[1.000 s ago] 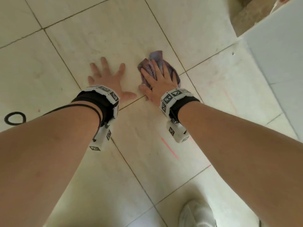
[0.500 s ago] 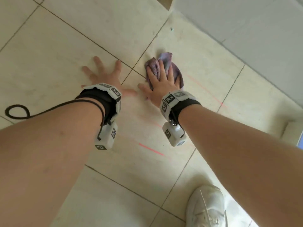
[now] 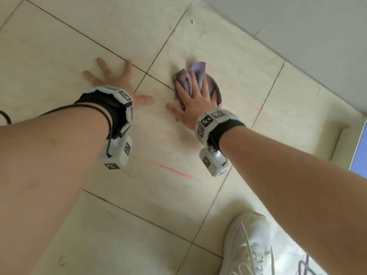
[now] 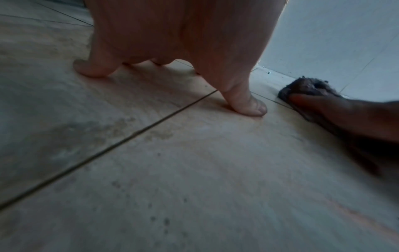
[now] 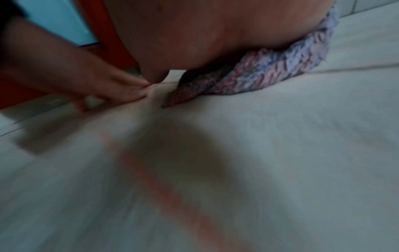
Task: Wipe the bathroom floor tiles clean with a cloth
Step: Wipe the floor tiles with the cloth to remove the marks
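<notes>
A crumpled purple cloth (image 3: 198, 71) lies on the beige floor tiles (image 3: 228, 62), just right of a grout crossing. My right hand (image 3: 195, 100) presses flat on it, fingers straight and spread, thumb on the bare tile. The cloth (image 5: 270, 71) bunches out from under the palm in the right wrist view. My left hand (image 3: 117, 80) lies flat on the neighbouring tile, fingers splayed, holding nothing. Its thumb (image 4: 248, 105) touches the floor beside a grout line in the left wrist view, where the cloth (image 4: 306, 85) and right hand (image 4: 345, 112) show at the right.
A pale wall (image 3: 297, 26) runs along the far right, close beyond the cloth. Red streaks (image 3: 176, 172) mark the tile below my wrists. A white shoe (image 3: 248, 245) stands at the bottom right. A low ledge (image 3: 337, 139) and a blue edge (image 3: 359, 151) sit at the right.
My right hand has slid the cloth to the right across the grout line, away from the left hand and nearer the wall. The head view has swung toward the wall.
</notes>
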Demonstrator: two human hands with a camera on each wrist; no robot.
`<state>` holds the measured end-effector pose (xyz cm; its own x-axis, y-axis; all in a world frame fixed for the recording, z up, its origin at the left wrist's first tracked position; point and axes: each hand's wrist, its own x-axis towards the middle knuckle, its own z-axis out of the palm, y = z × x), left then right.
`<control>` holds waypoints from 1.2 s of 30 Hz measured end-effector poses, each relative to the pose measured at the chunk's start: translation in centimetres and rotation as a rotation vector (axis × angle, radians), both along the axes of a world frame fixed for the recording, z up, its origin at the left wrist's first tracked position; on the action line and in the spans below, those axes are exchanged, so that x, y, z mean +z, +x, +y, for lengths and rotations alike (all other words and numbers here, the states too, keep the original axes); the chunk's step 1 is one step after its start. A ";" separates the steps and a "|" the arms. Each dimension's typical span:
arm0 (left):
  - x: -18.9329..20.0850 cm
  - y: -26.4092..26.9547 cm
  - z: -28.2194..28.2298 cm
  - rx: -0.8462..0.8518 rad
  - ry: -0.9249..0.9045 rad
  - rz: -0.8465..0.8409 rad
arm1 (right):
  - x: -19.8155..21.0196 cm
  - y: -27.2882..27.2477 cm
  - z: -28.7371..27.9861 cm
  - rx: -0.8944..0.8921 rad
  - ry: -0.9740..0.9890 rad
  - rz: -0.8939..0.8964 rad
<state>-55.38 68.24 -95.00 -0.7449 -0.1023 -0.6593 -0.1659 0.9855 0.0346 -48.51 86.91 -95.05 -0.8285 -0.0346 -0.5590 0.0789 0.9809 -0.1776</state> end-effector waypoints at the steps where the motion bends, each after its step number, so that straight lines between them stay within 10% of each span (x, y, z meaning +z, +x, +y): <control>1: -0.1 0.0 0.0 -0.001 0.000 0.004 | 0.1 1.7 0.2 0.052 0.003 -0.010; 11: 0.0 1.9 1.2 0.027 0.017 0.040 | -0.2 1.7 5.6 -0.212 0.052 0.001; 17: 0.0 3.8 7.2 -0.119 0.064 0.046 | 0.3 7.4 6.6 -0.068 0.027 -0.025; 26: 0.2 4.4 10.2 -0.183 0.038 0.054 | 0.3 7.6 13.5 -0.477 0.069 -0.035; 36: 0.7 4.6 12.7 -0.184 0.020 0.060 | 0.7 13.5 13.3 -0.310 0.048 -0.084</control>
